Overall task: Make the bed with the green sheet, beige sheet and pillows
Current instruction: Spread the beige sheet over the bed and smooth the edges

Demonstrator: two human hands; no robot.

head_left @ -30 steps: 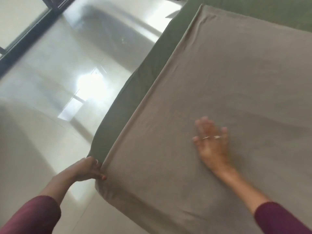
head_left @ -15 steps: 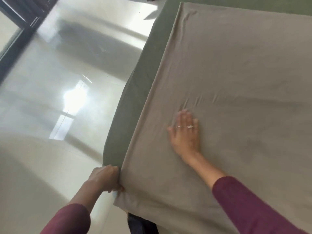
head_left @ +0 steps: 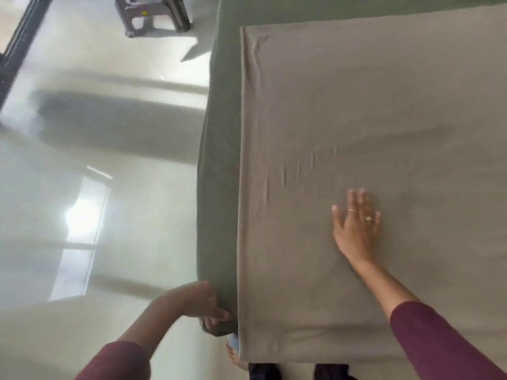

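The beige sheet (head_left: 370, 119) lies spread over the bed, its near edge hanging toward my legs and its right side cut off by the frame. Below that edge my feet and dark trousers are barely visible, and a bit of pale blue cloth peeks out that I cannot identify. My left hand (head_left: 203, 304) is at the near left corner, fingers curled around the green sheet (head_left: 219, 165) where it wraps the mattress side; the fingertips are tucked under the fabric, so I cannot see how much it grips. My right hand (head_left: 355, 224) lies flat on the beige sheet, fingers straight and slightly spread, two rings showing; it is blurred. A few small creases sit just beyond and left of it. The green sheet shows as a band along the left of the bed and across the far end. On the glossy floor (head_left: 96, 160) beyond, a stool (head_left: 153, 15) is cropped at the top.
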